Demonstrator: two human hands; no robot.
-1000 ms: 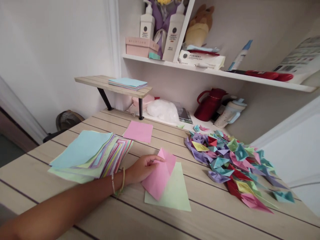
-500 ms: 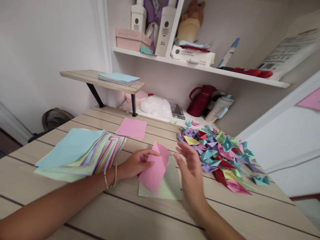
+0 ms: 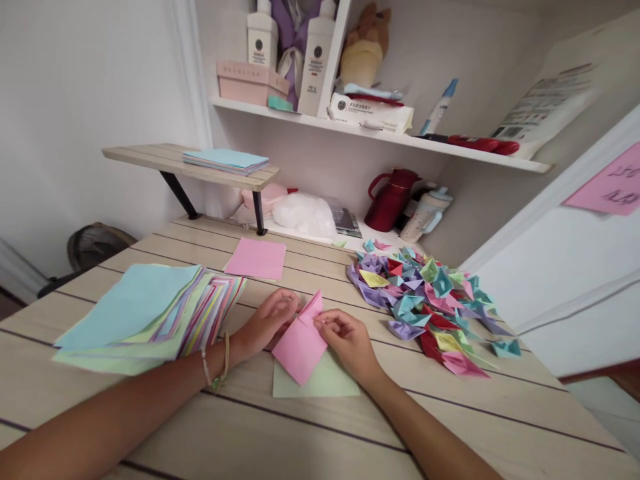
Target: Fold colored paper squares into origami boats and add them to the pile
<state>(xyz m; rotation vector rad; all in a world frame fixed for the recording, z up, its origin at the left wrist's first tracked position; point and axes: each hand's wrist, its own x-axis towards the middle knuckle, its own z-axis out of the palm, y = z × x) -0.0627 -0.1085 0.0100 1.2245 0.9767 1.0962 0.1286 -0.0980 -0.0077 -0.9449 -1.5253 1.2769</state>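
Observation:
A partly folded sheet of pink paper (image 3: 300, 350) is held up at a tilt, with a narrow folded point at its top. My right hand (image 3: 350, 343) pinches its right edge between thumb and fingers. On the other side, my left hand (image 3: 273, 320) has its fingers curled at the paper's left edge, some of them hidden behind it. Beneath lies a pale green sheet (image 3: 330, 380), flat on the wooden table (image 3: 240, 433). Two thin bracelets (image 3: 226, 360) circle my left wrist.
A fanned stack of coloured paper (image 3: 135, 307) lies at left, with a flat pink sheet (image 3: 256, 259) behind. Folded paper boats (image 3: 425, 293) are heaped at right. A small raised shelf (image 3: 145, 155) bears more paper. A red jug (image 3: 393, 200) and a bottle (image 3: 427, 213) stand at the back.
My right hand has moved left from open air and now pinches the pink paper. My left hand has shifted to the paper's left edge. The paper has turned, and the view has shifted slightly.

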